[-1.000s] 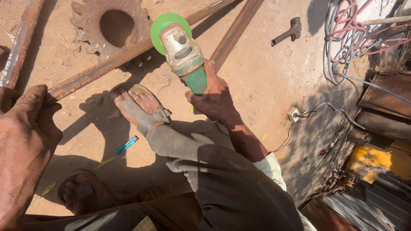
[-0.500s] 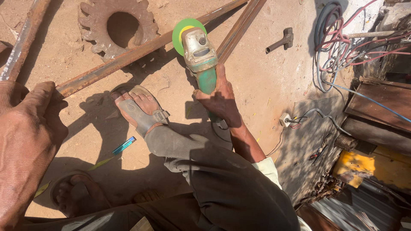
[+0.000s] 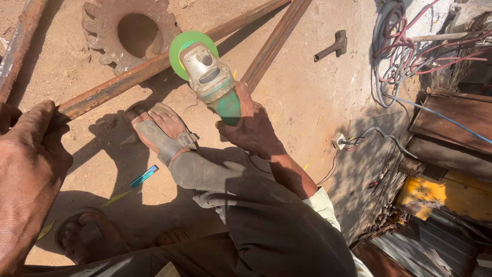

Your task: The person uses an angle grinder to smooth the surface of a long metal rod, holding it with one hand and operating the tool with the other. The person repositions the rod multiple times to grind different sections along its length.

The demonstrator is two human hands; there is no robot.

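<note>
One hand (image 3: 251,128) round grinder (image 3: 207,77) — disc (image 3: 179,46) half-hidden.

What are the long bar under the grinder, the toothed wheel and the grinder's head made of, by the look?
Long bar: likely steel, brown and rusted all along.
Toothed wheel: probably iron or steel, rough, rust-brown and dusty.
Angle grinder in the right hand: head looks like cast bare metal, dull grey; the rear body seems to be green plastic; green disc, material unclear.
</note>
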